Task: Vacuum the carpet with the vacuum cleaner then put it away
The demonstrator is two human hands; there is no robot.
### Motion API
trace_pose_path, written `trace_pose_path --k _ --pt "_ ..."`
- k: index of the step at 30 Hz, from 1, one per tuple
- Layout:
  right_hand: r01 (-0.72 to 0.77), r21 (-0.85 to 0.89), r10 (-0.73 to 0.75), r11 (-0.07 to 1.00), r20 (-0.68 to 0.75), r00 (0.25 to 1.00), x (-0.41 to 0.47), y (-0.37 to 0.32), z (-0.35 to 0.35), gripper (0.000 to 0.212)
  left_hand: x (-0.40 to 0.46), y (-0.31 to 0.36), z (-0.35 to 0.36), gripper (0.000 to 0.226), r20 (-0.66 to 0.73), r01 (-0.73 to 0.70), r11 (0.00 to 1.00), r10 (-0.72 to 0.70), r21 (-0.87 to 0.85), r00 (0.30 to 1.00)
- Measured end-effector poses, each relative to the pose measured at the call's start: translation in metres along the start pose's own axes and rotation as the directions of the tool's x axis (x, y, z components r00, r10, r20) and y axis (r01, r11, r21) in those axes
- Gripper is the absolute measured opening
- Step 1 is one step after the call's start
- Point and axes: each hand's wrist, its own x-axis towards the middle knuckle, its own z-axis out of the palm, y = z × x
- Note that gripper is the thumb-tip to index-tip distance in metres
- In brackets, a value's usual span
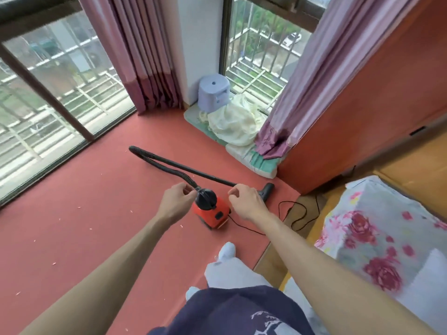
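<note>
Both hands hung loosely curled and empty, left hand at nine o'clock and right hand at three o'clock of the small red canister vacuum cleaner, apparently poised to lift it off the scrap-strewn red carpet.

Home bedroom: curtains, floral-covered bed.

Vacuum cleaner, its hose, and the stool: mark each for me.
vacuum cleaner (212, 213), head view, on its red body.
hose (169, 163), head view, on the black ribbed tube lying on the carpet.
stool (212, 93), head view, on its pale side wall.
</note>
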Motion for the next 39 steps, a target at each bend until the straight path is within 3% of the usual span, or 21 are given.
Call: trace_pose_path --k 10,16,19,22,26,30,34,36,37,39 --pt "-0.107 0.121 0.106 0.987 0.016 0.994 0.069 0.011 -0.021 0.025 0.077 0.033 0.012 0.015 0.104 0.015 0.987 -0.032 0.159 0.994" --pt "-0.272 0.230 0.270 0.934 0.038 0.962 0.099 0.028 0.002 0.033 0.128 0.010 0.008 0.014 0.177 0.065 0.964 -0.113 0.258 0.978" --pt "-0.361 0.305 0.361 0.881 0.059 0.931 0.115 0.044 0.039 0.039 0.162 -0.025 0.011 0.015 0.218 0.085 0.941 -0.163 0.328 0.962" --pt "-0.490 0.456 0.491 0.743 0.127 0.862 0.131 0.052 0.078 0.039 0.194 -0.059 0.015 0.016 0.233 0.128 0.914 -0.231 0.386 0.945" --pt "-0.565 0.502 0.541 0.655 0.210 0.814 0.156 0.051 0.128 0.022 0.231 -0.087 0.032 0.019 0.266 0.134 0.896 -0.265 0.423 0.927" --pt "-0.562 0.504 0.514 0.656 0.247 0.821 0.196 0.064 0.181 0.035 0.273 -0.105 0.077 0.021 0.356 -0.023 0.873 -0.174 0.487 0.918" --pt "-0.591 0.512 0.532 0.623 0.277 0.800 0.236 0.100 0.237 0.030 0.307 -0.144 0.150 0.023 0.493 -0.278 0.789 -0.037 0.549 0.869" --pt "-0.593 0.531 0.531 0.605 0.286 0.798 0.259 0.123 0.271 0.014 0.321 -0.174 0.187 0.027 0.555 -0.365 0.754 0.000 0.547 0.832" --pt "-0.597 0.543 0.530 0.590 0.297 0.794 0.271 0.136 0.289 0.016 0.329 -0.190 0.206 0.030 0.590 -0.424 0.725 0.031 0.543 0.807" --pt "-0.628 0.580 0.549 0.519 0.336 0.765 0.297 0.161 0.318 0.044 0.352 -0.219 0.239 0.034 0.640 -0.540 0.645 0.102 0.540 0.762"
